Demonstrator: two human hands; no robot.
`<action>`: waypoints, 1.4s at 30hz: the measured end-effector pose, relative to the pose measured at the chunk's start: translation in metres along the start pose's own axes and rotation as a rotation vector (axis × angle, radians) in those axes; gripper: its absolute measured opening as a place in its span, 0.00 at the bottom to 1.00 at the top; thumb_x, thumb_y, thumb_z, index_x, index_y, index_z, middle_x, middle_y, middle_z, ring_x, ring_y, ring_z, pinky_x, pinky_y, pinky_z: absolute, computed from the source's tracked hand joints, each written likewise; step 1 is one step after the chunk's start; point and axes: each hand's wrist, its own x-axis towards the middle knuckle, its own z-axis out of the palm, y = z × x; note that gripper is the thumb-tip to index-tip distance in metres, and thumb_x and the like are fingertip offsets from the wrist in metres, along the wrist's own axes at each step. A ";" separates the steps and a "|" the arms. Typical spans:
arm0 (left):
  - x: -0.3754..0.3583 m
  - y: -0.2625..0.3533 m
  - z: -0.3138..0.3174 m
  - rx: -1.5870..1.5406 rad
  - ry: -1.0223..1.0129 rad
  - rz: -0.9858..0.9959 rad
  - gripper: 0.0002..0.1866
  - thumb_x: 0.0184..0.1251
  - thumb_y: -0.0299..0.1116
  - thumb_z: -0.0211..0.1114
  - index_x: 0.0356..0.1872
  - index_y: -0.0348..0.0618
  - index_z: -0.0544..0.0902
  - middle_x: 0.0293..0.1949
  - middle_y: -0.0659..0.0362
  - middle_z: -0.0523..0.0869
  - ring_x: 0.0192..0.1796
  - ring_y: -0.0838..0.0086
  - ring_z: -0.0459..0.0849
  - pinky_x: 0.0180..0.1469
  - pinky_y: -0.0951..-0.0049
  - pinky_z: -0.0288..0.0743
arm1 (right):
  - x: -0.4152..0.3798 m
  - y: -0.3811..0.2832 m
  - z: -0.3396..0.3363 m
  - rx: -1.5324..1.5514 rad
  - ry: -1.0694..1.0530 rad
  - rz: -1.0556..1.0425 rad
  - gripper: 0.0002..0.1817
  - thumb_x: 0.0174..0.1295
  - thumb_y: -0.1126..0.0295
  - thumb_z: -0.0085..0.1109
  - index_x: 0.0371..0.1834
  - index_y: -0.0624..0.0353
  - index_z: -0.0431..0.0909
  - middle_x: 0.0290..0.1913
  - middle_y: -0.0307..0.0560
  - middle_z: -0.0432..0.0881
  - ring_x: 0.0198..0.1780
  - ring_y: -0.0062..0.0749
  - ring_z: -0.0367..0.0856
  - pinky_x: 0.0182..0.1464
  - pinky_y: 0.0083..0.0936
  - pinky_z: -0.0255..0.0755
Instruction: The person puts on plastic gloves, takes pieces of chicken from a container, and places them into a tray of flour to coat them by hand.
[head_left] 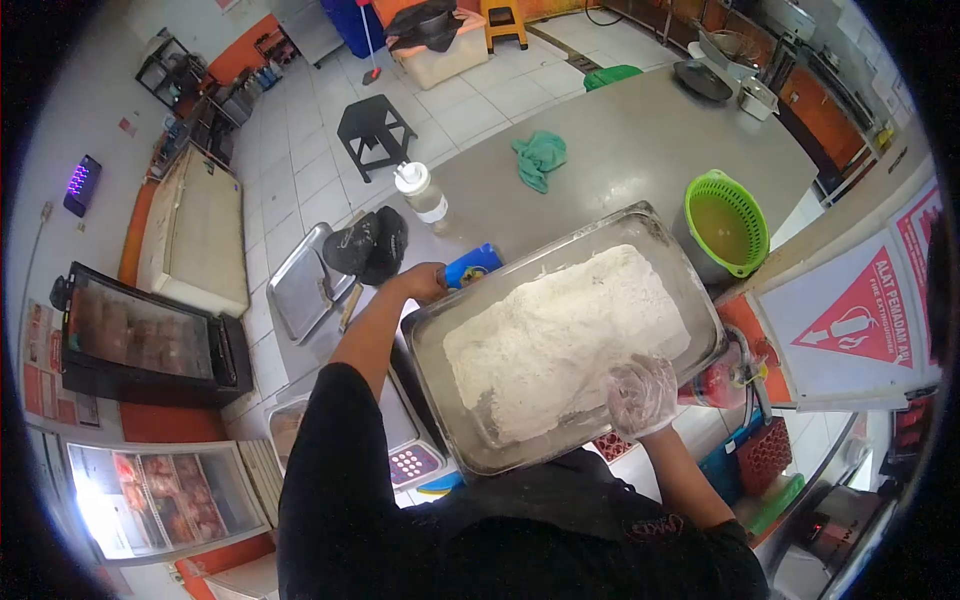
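Observation:
A large metal tray [432,405] holds a broad heap of white powder [560,340]. Beside the tray's upper left edge, my left hand [427,283] is wrapped round a blue container [470,266]; what is inside it is too small to make out. My right hand [641,396], in a clear plastic glove, is over the tray's lower right part at the powder's edge. Its fingers are blurred under the glove, and whether they hold anything cannot be seen.
Left of the tray are a lidded bottle [424,200], dark gloves or cloths [368,246] and a smaller tray [300,290]. A green cloth [540,160] lies beyond. At the right stands a green basket [727,222] in a pot, with a fire extinguisher [715,385] below.

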 end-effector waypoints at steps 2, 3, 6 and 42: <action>-0.025 0.022 -0.009 -0.243 0.022 -0.135 0.25 0.46 0.37 0.81 0.45 0.41 0.82 0.34 0.58 0.86 0.36 0.75 0.84 0.42 0.70 0.80 | 0.003 -0.001 -0.003 0.021 -0.002 0.008 0.13 0.49 0.63 0.65 0.38 0.51 0.86 0.39 0.46 0.86 0.52 0.49 0.81 0.58 0.48 0.69; -0.035 0.025 -0.012 -0.202 0.199 0.004 0.26 0.46 0.39 0.82 0.45 0.40 0.82 0.33 0.58 0.86 0.35 0.76 0.83 0.41 0.72 0.79 | 0.006 -0.004 -0.005 0.005 -0.050 0.022 0.12 0.51 0.63 0.64 0.38 0.52 0.86 0.40 0.47 0.86 0.51 0.49 0.81 0.57 0.48 0.69; -0.063 0.042 -0.019 -0.187 0.489 0.106 0.24 0.49 0.39 0.81 0.43 0.39 0.81 0.32 0.58 0.85 0.32 0.77 0.79 0.38 0.75 0.75 | 0.008 -0.001 0.002 0.055 -0.065 0.060 0.11 0.55 0.62 0.63 0.39 0.52 0.86 0.42 0.48 0.86 0.51 0.47 0.81 0.58 0.49 0.69; -0.295 0.378 0.075 0.458 0.830 0.627 0.10 0.48 0.38 0.76 0.31 0.49 0.89 0.64 0.55 0.76 0.65 0.54 0.70 0.61 0.53 0.64 | 0.050 -0.012 -0.042 0.945 -0.421 -0.172 0.26 0.54 0.70 0.72 0.58 0.57 0.78 0.51 0.51 0.85 0.50 0.39 0.85 0.55 0.32 0.78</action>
